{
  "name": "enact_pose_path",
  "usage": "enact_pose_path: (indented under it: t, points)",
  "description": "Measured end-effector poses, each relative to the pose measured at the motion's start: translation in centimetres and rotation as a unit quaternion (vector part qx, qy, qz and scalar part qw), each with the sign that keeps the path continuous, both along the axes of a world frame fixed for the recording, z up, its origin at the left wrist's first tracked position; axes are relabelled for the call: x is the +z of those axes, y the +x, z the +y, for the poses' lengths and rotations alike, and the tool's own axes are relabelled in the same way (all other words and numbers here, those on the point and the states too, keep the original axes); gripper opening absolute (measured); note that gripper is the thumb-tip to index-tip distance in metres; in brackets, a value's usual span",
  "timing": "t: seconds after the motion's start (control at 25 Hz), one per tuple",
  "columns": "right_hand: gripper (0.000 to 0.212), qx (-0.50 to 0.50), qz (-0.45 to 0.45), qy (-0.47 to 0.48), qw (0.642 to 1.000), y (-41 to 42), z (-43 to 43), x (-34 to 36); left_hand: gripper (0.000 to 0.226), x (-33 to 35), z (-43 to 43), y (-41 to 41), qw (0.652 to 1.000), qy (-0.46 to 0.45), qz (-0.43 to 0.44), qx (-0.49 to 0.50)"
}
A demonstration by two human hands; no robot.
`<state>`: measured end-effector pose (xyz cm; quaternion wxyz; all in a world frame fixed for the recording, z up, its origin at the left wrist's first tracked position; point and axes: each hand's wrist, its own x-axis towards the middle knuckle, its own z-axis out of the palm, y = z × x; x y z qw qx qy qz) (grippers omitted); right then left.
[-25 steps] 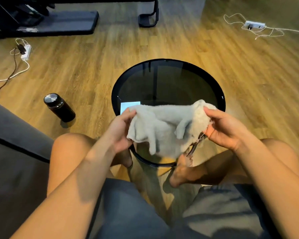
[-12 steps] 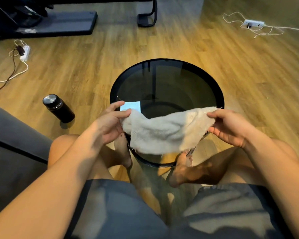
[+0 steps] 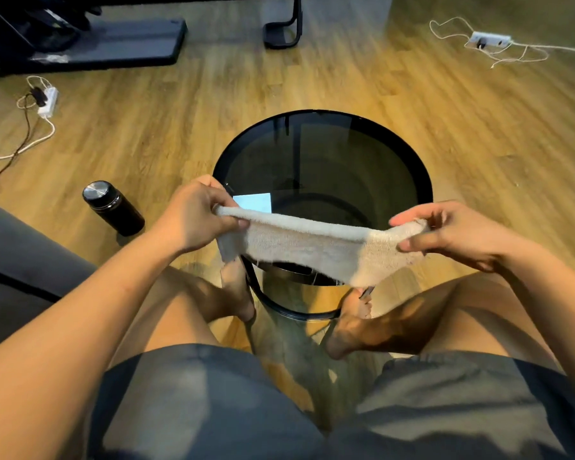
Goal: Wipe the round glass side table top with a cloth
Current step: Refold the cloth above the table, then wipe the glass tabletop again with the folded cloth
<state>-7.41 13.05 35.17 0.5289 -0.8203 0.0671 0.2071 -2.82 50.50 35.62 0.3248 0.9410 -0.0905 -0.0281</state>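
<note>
A round side table with a dark glass top (image 3: 329, 167) and black rim stands on the floor between my knees. A beige terry cloth (image 3: 312, 242) is stretched sideways above the table's near edge, off the glass. My left hand (image 3: 193, 215) pinches the cloth's left end. My right hand (image 3: 452, 232) pinches its right end between thumb and fingers. The cloth's lower edge sags and hides the near rim.
A black flask with a steel cap (image 3: 112, 207) stands on the wood floor left of the table. A grey sofa edge (image 3: 20, 257) is at the left. Power strips with cables lie at far left (image 3: 45, 101) and far right (image 3: 488, 39). My bare feet flank the table's base.
The bunched cloth has been pulled out flat and taut between both hands, which moved apart and rose slightly above the near rim.
</note>
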Motion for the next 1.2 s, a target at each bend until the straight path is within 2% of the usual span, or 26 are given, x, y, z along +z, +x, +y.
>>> enact_pose_path:
  t: [0.08, 0.12, 0.2, 0.28, 0.32, 0.36, 0.4, 0.44, 0.52, 0.56, 0.64, 0.68, 0.72, 0.76, 0.8, 0.84, 0.88, 0.92, 0.96, 1.0, 1.04, 1.12, 1.2]
  points:
    - [0.012, 0.038, -0.051, -0.119, 0.991, 0.2, 0.2, 0.3, 0.011, 0.3, 0.7, 0.2, 0.999, -0.032, 0.002, -0.018]
    - [0.007, 0.025, -0.073, -0.146, 0.986, 0.5, 0.1, 0.4, 0.010, 0.6, 1.1, 0.1, 0.996, -0.076, 0.034, -0.024]
    - [0.018, -0.062, -0.077, -0.087, 0.991, 1.2, 0.2, 0.3, 0.013, 1.2, 1.2, -0.3, 0.971, -0.207, 0.122, -0.012]
    - [0.017, -0.227, -0.081, 0.020, 0.970, 1.6, 1.3, 0.2, 0.018, 1.0, -0.1, -1.1, 0.946, -0.280, 0.158, 0.043]
    - [0.018, -0.291, -0.101, 0.023, 0.951, 1.6, 2.6, 0.3, 0.017, 0.7, -1.2, -1.5, 0.940, -0.290, 0.164, 0.077]
    - [0.020, -0.322, -0.133, -0.013, 0.937, 1.3, 4.3, 0.2, 0.015, 0.2, -3.0, -2.2, 0.933, -0.297, 0.173, 0.106]
    - [0.019, -0.311, -0.175, -0.057, 0.932, 0.6, 6.4, 0.1, 0.016, -0.2, -5.1, -3.2, 0.920, -0.318, 0.190, 0.127]
    - [0.018, -0.260, -0.228, -0.082, 0.935, -0.4, 8.9, 0.0, 0.022, -0.6, -7.1, -4.2, 0.902, -0.349, 0.213, 0.138]
    - [0.010, -0.080, -0.303, -0.134, 0.940, -3.1, 13.2, -0.8, 0.035, -1.5, -10.3, -6.1, 0.866, -0.400, 0.260, 0.150]
    - [0.014, 0.015, -0.304, -0.160, 0.939, -4.4, 14.5, -1.4, 0.036, -2.0, -10.9, -6.7, 0.859, -0.407, 0.265, 0.161]
    - [0.020, 0.135, -0.290, -0.152, 0.935, -6.1, 15.0, -2.0, 0.025, -2.9, -10.5, -6.9, 0.863, -0.397, 0.238, 0.201]
    - [0.015, 0.139, -0.277, -0.102, 0.946, -6.2, 14.2, -1.9, 0.015, -3.2, -9.8, -6.6, 0.863, -0.391, 0.221, 0.231]
    - [0.010, 0.102, -0.262, -0.038, 0.959, -5.9, 13.2, -1.7, 0.008, -3.3, -9.1, -6.2, 0.853, -0.402, 0.214, 0.253]
    - [0.009, 0.021, -0.249, 0.007, 0.968, -5.1, 12.2, -2.0, 0.005, -3.2, -8.6, -5.8, 0.831, -0.442, 0.218, 0.257]
    - [0.018, -0.076, -0.203, 0.049, 0.975, -3.6, 11.3, -2.2, 0.007, -2.8, -8.3, -5.3, 0.801, -0.499, 0.227, 0.240]
    - [0.034, -0.145, -0.107, 0.111, 0.977, -2.1, 10.6, -2.3, 0.009, -2.2, -8.4, -4.8, 0.768, -0.554, 0.239, 0.212]
    - [0.046, -0.170, 0.020, 0.207, 0.963, -0.6, 10.0, -2.8, 0.012, -1.6, -8.7, -4.3, 0.747, -0.588, 0.245, 0.192]
    - [0.049, -0.171, 0.116, 0.298, 0.932, 0.5, 9.7, -3.2, 0.017, -1.3, -8.9, -3.9, 0.742, -0.597, 0.242, 0.187]
    - [0.046, -0.173, 0.157, 0.356, 0.905, 1.4, 9.8, -3.5, 0.020, -1.6, -9.1, -3.5, 0.752, -0.585, 0.234, 0.196]
    - [0.042, -0.175, 0.153, 0.369, 0.900, 2.2, 10.0, -4.1, 0.020, -2.3, -9.0, -3.2, 0.769, -0.558, 0.226, 0.215]
    - [0.040, -0.185, 0.124, 0.341, 0.913, 3.1, 10.3, -4.6, 0.016, -3.3, -8.7, -3.2, 0.790, -0.520, 0.220, 0.240]
    - [0.043, -0.205, 0.032, 0.226, 0.952, 5.2, 11.2, -5.5, 0.011, -5.2, -7.7, -3.5, 0.836, -0.416, 0.218, 0.284]
    - [0.051, -0.161, -0.035, 0.122, 0.979, 7.1, 12.7, -5.9, 0.017, -6.9, -6.4, -3.3, 0.857, -0.348, 0.230, 0.301]
